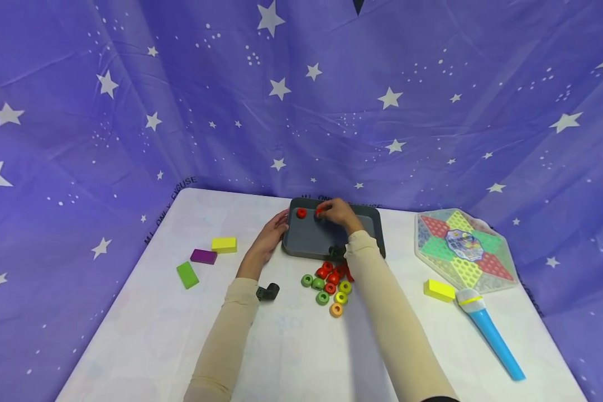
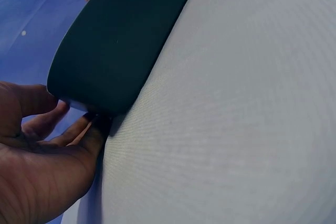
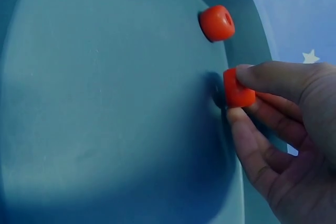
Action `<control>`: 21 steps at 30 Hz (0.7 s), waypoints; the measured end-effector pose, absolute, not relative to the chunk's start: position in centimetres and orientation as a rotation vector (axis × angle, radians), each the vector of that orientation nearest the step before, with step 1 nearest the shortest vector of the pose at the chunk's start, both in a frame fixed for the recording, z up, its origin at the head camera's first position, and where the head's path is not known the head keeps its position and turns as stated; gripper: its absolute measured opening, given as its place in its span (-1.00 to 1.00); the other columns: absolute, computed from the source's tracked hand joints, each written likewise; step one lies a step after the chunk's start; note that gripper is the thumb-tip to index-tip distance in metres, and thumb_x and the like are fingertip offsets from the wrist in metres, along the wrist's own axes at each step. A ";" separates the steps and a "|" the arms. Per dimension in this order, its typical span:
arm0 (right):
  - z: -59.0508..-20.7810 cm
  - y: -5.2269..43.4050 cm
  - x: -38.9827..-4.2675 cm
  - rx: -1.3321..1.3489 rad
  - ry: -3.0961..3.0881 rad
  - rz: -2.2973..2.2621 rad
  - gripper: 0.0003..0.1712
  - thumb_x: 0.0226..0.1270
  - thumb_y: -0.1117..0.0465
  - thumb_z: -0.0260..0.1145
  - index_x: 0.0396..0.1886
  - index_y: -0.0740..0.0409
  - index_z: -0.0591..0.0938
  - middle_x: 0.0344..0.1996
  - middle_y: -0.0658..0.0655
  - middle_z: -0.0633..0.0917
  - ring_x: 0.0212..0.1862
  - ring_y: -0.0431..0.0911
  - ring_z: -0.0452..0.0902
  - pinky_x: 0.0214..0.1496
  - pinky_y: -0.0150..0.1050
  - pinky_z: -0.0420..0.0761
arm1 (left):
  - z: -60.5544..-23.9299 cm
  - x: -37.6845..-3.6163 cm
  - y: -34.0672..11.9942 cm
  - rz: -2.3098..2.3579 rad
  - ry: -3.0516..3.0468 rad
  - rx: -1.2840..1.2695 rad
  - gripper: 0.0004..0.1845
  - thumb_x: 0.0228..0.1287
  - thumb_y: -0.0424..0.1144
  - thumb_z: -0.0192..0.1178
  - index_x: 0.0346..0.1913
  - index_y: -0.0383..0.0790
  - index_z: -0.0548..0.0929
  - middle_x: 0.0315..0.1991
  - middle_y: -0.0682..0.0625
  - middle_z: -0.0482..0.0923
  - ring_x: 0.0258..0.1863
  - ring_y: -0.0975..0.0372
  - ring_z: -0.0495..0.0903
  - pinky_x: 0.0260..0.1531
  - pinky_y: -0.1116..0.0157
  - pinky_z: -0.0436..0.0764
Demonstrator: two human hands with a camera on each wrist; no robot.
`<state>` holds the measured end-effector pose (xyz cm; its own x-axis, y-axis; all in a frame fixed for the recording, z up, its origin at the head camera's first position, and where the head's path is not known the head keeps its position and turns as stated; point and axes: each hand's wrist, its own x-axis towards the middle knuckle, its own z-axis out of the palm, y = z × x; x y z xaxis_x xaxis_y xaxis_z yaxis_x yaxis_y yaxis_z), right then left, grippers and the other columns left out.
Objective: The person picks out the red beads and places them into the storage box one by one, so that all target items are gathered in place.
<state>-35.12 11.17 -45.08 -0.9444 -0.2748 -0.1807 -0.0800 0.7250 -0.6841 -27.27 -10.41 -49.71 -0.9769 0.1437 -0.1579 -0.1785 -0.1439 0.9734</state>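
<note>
My right hand (image 1: 338, 213) pinches a red bead (image 3: 237, 88) between thumb and fingertips, close over the floor of a dark grey tray (image 1: 306, 240), along its far side. Another red bead (image 1: 301, 213) sits nearby in the tray's far left corner. At the tray's left end is my left hand (image 1: 270, 235). Its thumb and fingertips rest against the outside of the tray wall (image 2: 115, 45), the thumb up at the rim and the other fingers lower down.
In front of the tray lie several red, green (image 1: 322, 297), yellow (image 1: 340, 297) and orange beads (image 1: 336, 310). Yellow (image 1: 224, 245), purple (image 1: 203, 256) and green blocks (image 1: 187, 275) lie left. Rightward are another yellow block (image 1: 439, 290), a star game board (image 1: 464, 245) and a toy microphone (image 1: 494, 338).
</note>
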 end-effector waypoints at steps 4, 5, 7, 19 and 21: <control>-45.1 10.9 -35.1 -0.283 2.678 -1.012 -0.67 0.24 0.25 0.36 0.01 0.20 0.68 -0.08 0.17 0.71 -0.10 -0.02 0.54 -0.02 -0.17 0.54 | -49.8 -27.3 -10.4 2.230 1.901 -0.029 -0.43 0.46 -0.43 -0.14 0.48 -0.11 0.18 0.46 -0.12 0.18 0.44 0.11 0.17 0.41 0.12 0.17; -45.1 10.8 -35.1 -0.286 2.687 -1.002 -0.67 0.23 0.26 0.37 0.00 0.20 0.68 -0.08 0.17 0.71 -0.09 -0.01 0.54 -0.02 -0.17 0.53 | -49.8 -27.3 -10.4 2.229 1.902 -0.028 -0.43 0.46 -0.43 -0.14 0.48 -0.10 0.19 0.46 -0.12 0.18 0.44 0.11 0.17 0.41 0.11 0.17; -45.1 10.8 -35.1 -0.285 2.694 -0.990 -0.66 0.20 0.27 0.38 0.00 0.20 0.69 -0.08 0.17 0.71 -0.08 0.00 0.55 -0.01 -0.17 0.53 | -49.9 -27.3 -10.4 2.228 1.904 -0.032 -0.44 0.46 -0.43 -0.14 0.48 -0.10 0.19 0.46 -0.12 0.18 0.43 0.11 0.18 0.41 0.11 0.17; -45.5 10.9 -35.2 -0.320 2.690 -1.011 -0.59 0.18 0.24 0.41 0.05 0.19 0.67 -0.04 0.17 0.71 -0.03 0.03 0.57 0.05 -0.13 0.54 | -49.8 -27.2 -10.5 2.221 1.910 -0.034 -0.44 0.47 -0.42 -0.13 0.48 -0.08 0.20 0.46 -0.12 0.18 0.44 0.11 0.17 0.42 0.12 0.16; -45.5 11.0 -35.2 -0.325 2.686 -1.020 -0.59 0.21 0.21 0.39 0.07 0.18 0.65 -0.02 0.17 0.71 0.00 0.03 0.57 0.08 -0.11 0.53 | -49.8 -27.2 -10.5 2.220 1.904 -0.037 -0.44 0.47 -0.41 -0.13 0.48 -0.07 0.20 0.46 -0.12 0.18 0.44 0.11 0.17 0.41 0.13 0.16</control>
<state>-35.17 11.04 -45.49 -0.9440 -0.2928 -0.1520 -0.1182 0.7302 -0.6729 -27.18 -10.49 -49.83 -0.9763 0.1470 -0.1589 -0.1794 -0.1388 0.9739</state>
